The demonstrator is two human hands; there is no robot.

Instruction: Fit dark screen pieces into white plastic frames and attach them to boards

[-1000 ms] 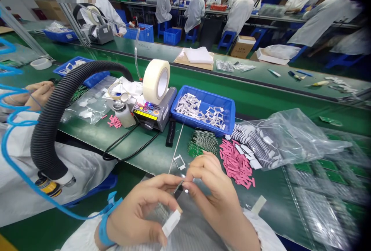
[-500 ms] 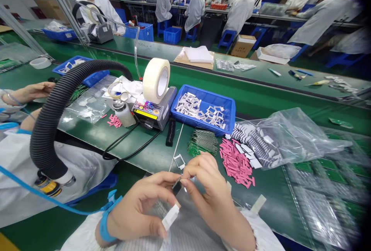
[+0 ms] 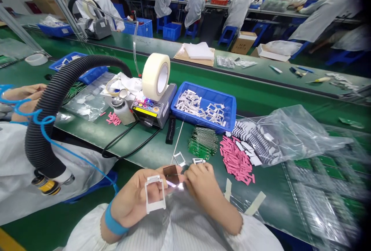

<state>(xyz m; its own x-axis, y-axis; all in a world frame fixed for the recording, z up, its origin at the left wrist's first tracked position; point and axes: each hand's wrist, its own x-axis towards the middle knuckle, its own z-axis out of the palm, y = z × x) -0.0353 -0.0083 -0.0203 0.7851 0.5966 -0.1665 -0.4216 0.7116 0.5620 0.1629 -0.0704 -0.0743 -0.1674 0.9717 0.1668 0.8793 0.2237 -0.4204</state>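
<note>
In my left hand, which wears a blue wrist strap, a white plastic frame stands out towards me. The same hand holds a small dark display panel at its fingertips. My right hand is closed with its fingertips at the panel's right edge; what they pinch is hidden. A shiny strip glints just below the panel. Two more white frames lie on the bench beyond my hands, one loose frame and another frame right behind my right knuckles.
Around the work lie a blue bin of white frames, green circuit boards, pink pieces and bagged white-and-black pieces. Left stand a tape dispenser and a black hose. A co-worker's hands are at far left.
The white frame in my left hand has turned from edge-on to face-on. The panel now shows its dark face. My right hand has curled, and a second frame shows behind it.
</note>
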